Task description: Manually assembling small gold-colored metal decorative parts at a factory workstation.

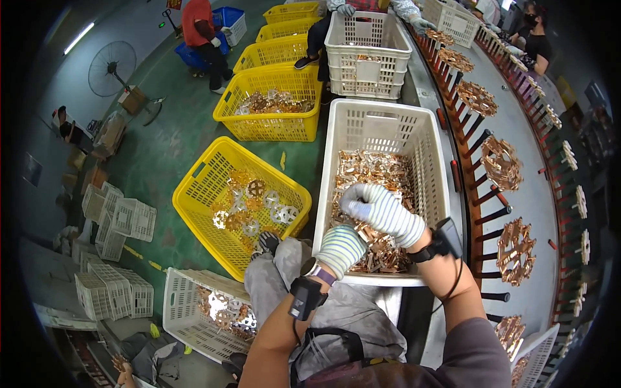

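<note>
A white plastic basket [333, 123] in front of me holds a heap of small copper-coloured metal pieces [375, 165]. Both my hands wear striped knit gloves and are close together over its near part. My left hand [343, 249] is closed low by the heap, with small metal pieces beside its fingertips; what lies in its grip is hidden. Just above and to the right, my right hand [386, 213] is curled with its fingers bent toward the left hand. Its palm side is turned away, so I cannot make out what it holds.
A yellow basket [200, 223] with flat metal parts stands at left, a white basket [178, 330] below it. Rightward runs a conveyor with handled racks carrying copper-coloured ring clusters [515, 252]. Stacked white baskets [369, 84] and a person [200, 35] are farther off.
</note>
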`<state>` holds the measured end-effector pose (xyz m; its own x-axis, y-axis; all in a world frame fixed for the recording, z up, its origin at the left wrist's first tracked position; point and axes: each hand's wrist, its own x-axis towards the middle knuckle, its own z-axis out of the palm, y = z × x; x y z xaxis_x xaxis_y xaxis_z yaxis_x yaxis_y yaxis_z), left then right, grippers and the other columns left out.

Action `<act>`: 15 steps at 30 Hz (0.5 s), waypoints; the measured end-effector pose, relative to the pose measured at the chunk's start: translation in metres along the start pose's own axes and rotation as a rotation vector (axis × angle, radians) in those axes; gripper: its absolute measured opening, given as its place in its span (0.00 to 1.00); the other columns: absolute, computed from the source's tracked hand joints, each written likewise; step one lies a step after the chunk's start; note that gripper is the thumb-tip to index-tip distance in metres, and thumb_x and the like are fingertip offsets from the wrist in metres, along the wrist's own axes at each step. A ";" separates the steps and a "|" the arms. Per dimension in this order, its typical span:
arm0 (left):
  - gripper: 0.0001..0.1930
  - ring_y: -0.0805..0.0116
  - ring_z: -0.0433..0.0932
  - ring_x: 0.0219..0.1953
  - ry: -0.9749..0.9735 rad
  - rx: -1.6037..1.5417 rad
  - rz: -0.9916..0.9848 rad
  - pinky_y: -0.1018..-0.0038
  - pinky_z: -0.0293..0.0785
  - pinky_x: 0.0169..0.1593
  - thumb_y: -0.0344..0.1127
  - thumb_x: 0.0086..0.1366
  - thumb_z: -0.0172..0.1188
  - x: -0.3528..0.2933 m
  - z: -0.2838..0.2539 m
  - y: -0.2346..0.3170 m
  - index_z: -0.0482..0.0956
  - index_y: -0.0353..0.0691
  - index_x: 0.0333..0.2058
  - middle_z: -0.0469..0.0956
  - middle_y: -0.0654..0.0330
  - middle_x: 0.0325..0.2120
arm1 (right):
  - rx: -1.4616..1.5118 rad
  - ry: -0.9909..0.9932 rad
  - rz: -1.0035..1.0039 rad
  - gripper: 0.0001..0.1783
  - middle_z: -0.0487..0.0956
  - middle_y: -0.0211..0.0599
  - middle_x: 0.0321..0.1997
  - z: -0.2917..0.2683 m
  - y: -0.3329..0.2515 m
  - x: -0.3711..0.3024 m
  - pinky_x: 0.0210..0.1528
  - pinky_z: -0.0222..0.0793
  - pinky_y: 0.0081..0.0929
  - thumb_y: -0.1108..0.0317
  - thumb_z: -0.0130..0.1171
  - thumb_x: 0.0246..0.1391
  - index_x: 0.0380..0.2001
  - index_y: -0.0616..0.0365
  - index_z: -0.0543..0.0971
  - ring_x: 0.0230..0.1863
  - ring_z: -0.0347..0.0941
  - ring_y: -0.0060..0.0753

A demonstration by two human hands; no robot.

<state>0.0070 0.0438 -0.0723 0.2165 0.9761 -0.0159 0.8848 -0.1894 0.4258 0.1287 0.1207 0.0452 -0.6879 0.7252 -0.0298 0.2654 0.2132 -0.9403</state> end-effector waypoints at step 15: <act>0.14 0.54 0.80 0.29 0.383 0.002 0.210 0.60 0.75 0.37 0.46 0.56 0.57 -0.023 -0.020 -0.010 0.82 0.42 0.29 0.81 0.53 0.25 | 0.291 0.346 -0.223 0.11 0.69 0.27 0.19 -0.031 0.008 0.012 0.27 0.65 0.20 0.61 0.60 0.57 0.35 0.59 0.77 0.21 0.66 0.22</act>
<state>-0.0153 0.0259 -0.0584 0.2230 0.8854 0.4079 0.8389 -0.3874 0.3823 0.1436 0.1513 0.0476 -0.4291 0.8678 0.2508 -0.0961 0.2322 -0.9679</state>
